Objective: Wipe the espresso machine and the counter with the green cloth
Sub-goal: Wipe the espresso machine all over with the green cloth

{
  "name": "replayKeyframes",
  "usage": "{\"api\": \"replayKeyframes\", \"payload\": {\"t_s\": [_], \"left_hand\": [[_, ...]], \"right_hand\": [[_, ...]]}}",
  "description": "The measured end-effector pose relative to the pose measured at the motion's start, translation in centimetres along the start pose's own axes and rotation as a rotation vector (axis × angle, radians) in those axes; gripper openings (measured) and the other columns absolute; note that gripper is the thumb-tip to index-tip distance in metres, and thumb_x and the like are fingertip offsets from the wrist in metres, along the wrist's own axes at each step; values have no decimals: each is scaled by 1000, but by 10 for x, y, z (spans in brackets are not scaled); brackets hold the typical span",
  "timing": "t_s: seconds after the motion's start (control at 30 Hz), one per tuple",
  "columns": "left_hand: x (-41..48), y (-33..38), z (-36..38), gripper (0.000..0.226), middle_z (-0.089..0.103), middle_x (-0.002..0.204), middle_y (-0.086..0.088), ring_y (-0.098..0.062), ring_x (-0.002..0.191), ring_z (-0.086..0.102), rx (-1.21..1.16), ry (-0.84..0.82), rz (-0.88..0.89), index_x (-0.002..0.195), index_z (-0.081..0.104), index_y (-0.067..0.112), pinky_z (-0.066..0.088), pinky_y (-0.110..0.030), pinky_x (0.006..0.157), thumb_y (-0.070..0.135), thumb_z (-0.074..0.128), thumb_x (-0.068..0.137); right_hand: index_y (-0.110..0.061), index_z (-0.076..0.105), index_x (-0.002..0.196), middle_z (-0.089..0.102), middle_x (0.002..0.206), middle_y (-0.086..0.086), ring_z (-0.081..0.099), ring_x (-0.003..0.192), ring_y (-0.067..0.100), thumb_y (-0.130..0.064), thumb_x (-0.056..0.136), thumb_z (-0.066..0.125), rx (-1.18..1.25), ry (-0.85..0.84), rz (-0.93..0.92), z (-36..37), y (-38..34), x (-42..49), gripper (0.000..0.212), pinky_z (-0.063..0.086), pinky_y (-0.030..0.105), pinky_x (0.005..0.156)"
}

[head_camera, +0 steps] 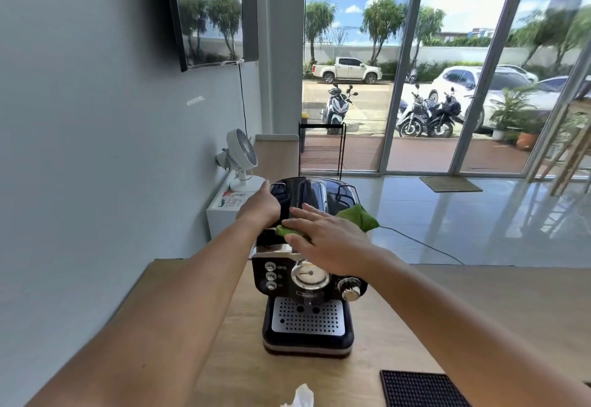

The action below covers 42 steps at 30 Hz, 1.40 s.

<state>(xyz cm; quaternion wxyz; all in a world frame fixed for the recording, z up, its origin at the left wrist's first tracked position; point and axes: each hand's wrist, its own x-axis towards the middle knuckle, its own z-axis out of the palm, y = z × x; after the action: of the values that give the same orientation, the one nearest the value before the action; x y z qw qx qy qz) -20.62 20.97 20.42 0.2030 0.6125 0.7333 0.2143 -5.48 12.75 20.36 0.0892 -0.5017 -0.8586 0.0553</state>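
A black and chrome espresso machine [308, 298] stands on the wooden counter [499, 304], its dials and drip grille facing me. The green cloth [359, 216] lies on the machine's top. My right hand [329, 240] presses flat on the cloth with straight fingers, and the cloth shows at the fingertips and behind the hand. My left hand [260, 206] rests against the machine's upper left side near the water tank; its fingers are hidden behind the machine.
A black rubber mat [422, 389] lies at the counter's front right, and a crumpled white tissue [300, 395] at the front edge. A white fan [243, 157] stands on a low white cabinet behind the machine. The grey wall runs along the left.
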Motion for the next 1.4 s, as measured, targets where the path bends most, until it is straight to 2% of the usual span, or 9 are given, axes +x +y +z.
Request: {"api": "replayKeyframes", "payload": {"t_s": [0.13, 0.33, 0.47, 0.6, 0.73, 0.83, 0.97, 1.17, 1.4], "left_hand": [[-2, 0, -1, 65, 30, 155, -11, -31, 141, 29, 24, -4, 12, 155, 10, 26, 29, -36, 109, 9, 32, 96], [0, -1, -1, 64, 31, 155, -12, -32, 140, 31, 26, -4, 21, 155, 10, 25, 30, -38, 109, 10, 30, 97], [3, -8, 6, 49, 46, 143, -14, -34, 128, 44, 48, 54, 69, 146, 33, 20, 39, -40, 96, 21, 35, 97], [2, -8, 6, 38, 50, 132, -17, -35, 120, 49, 113, 198, 89, 129, 52, 12, 42, -43, 92, 26, 36, 98], [-1, -9, 8, 32, 63, 114, -14, -33, 107, 59, 157, 263, 113, 116, 60, 9, 41, -35, 74, 23, 38, 98], [-2, -11, 9, 28, 66, 104, -12, -33, 99, 61, 143, 269, 106, 108, 63, 10, 40, -32, 71, 21, 39, 98], [2, -12, 9, 26, 67, 102, -10, -31, 98, 61, 110, 261, 96, 105, 64, 14, 40, -32, 72, 19, 40, 95], [17, -18, 5, 21, 65, 100, -9, -31, 96, 58, 81, 196, 127, 93, 59, 17, 39, -32, 73, 23, 39, 97], [36, -25, -19, 32, 64, 124, -8, -31, 109, 59, 137, 120, 173, 118, 66, 33, 45, -34, 87, 30, 45, 94]], "right_hand": [[-39, 43, 145, 27, 157, -20, 7, 148, -3, -43, 105, 28, 13, 81, -171, 6, 6, -13, 42, 9, 25, 119], [-25, 65, 126, 52, 143, -14, 33, 140, -3, -19, 100, 51, 215, 196, -392, 10, 22, -50, 30, 24, 17, 116], [-20, 71, 111, 74, 108, -3, 69, 91, 15, -11, 98, 53, 587, 364, -153, -13, 40, -71, 23, 56, 32, 80], [-5, 67, 110, 75, 81, 7, 69, 68, 24, -20, 103, 47, 1046, 633, 220, -52, 72, -62, 27, 53, 34, 51], [-2, 65, 101, 69, 76, 15, 65, 63, 25, -46, 101, 43, 1176, 434, 622, -62, 102, -23, 49, 50, 31, 54], [-2, 60, 99, 62, 75, 17, 59, 54, 24, -34, 101, 43, 1041, 334, 750, -54, 110, 8, 36, 47, 30, 52], [-3, 58, 87, 56, 65, 13, 52, 40, 20, -19, 93, 53, 956, 264, 783, -48, 111, 39, 18, 43, 26, 46], [-2, 58, 73, 50, 54, 11, 46, 36, 20, -21, 91, 64, 869, 280, 789, -38, 113, 63, 26, 41, 24, 41], [-2, 58, 85, 50, 52, 12, 44, 30, 16, -14, 93, 52, 1112, 208, 771, -31, 107, 52, 16, 39, 22, 39]]}}
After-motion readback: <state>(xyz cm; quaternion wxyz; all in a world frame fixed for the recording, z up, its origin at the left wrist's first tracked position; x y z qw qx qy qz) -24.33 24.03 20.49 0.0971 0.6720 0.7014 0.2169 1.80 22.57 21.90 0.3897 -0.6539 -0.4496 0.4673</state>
